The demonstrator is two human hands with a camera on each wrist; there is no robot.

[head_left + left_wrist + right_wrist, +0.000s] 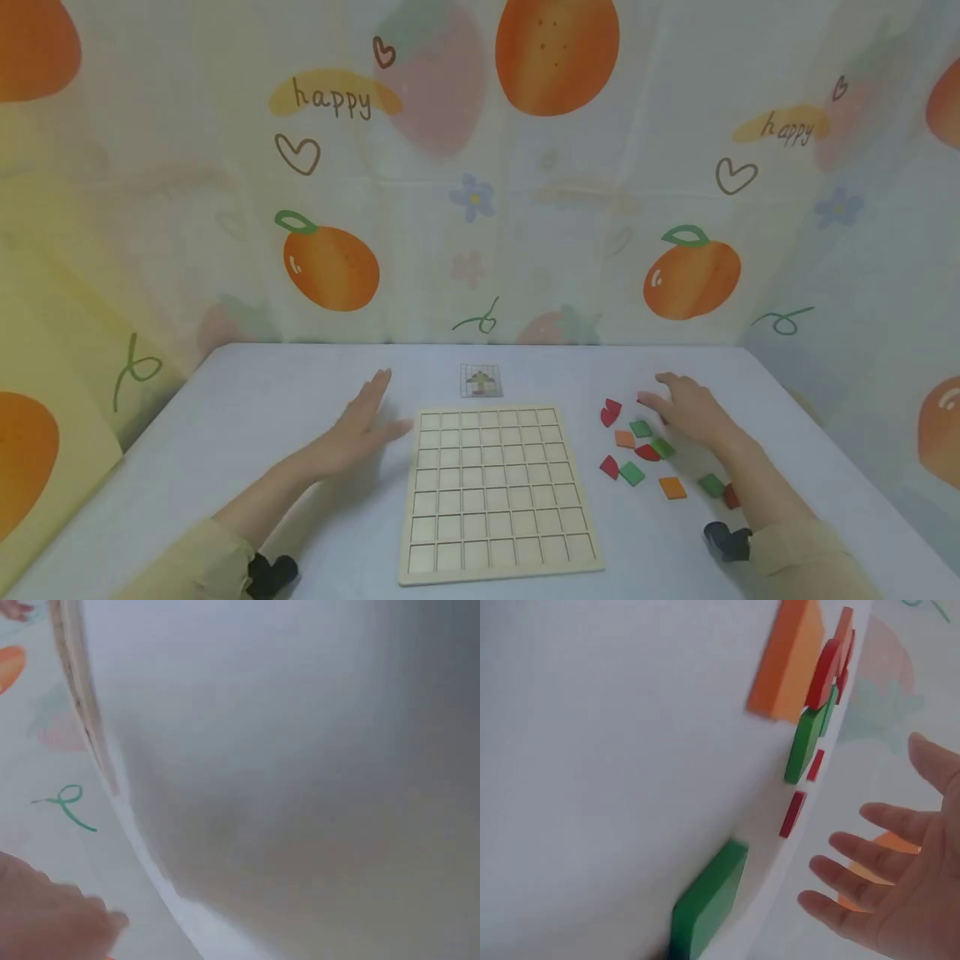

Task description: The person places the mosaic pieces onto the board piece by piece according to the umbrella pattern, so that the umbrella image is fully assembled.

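Observation:
A pale wooden board (491, 492) with a square grid lies flat in the middle of the table. My left hand (363, 429) hovers by the board's far left corner, fingers extended, holding nothing. Over the scattered pieces at the right is my right hand (690, 408), its fingers spread in the right wrist view and nothing in its grasp. Beneath and around it lie green squares (632, 474), orange squares (672, 488) and red curved pieces (609, 467). Part of a red piece (732, 497) is covered by the right forearm. A small picture card (481, 381) sits beyond the board.
The white table (300, 375) ends at a fabric backdrop (555, 183) printed with oranges and strawberries. Dark straps (727, 542) circle both wrists near the beige sleeves (810, 558). Several pieces lie close together right of the board, some touching.

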